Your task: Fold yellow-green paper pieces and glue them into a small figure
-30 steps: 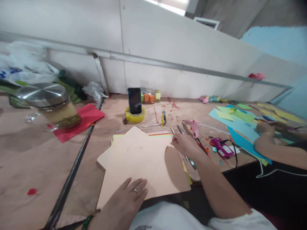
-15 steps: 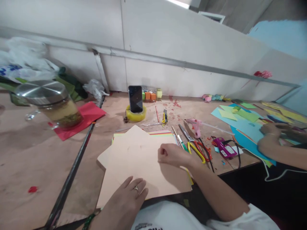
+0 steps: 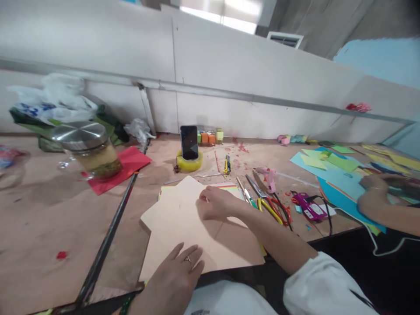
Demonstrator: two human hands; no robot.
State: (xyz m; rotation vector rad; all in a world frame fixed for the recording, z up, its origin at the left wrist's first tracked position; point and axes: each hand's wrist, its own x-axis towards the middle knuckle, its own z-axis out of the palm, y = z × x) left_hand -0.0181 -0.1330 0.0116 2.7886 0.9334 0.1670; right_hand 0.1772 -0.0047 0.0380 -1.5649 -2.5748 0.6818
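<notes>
Pale peach sheets of paper (image 3: 183, 232) lie before me on a stack of coloured paper, one turned so its corners stick out at the left and back. My left hand (image 3: 179, 271), a ring on one finger, rests flat on the front left of the top sheet with fingers spread. Over the upper right part of that sheet, my right hand (image 3: 218, 203) is closed with its fingers curled together. Whatever it may hold is too small or hidden to make out. A small mark shows on the paper left of it.
Scissors (image 3: 262, 197), a pink glue gun (image 3: 267, 177) and a purple device (image 3: 310, 208) lie at right. Behind the paper are a phone (image 3: 189, 142) on a yellow tape roll (image 3: 190, 162) and a cutter knife (image 3: 227, 164). A glass mug (image 3: 95, 159) stands left. Another person's hand (image 3: 374, 188) works at far right.
My right hand has moved left across the peach paper, its fingers still closed. My left hand stays flat on the sheet. The view has tilted up slightly and shifted left.
</notes>
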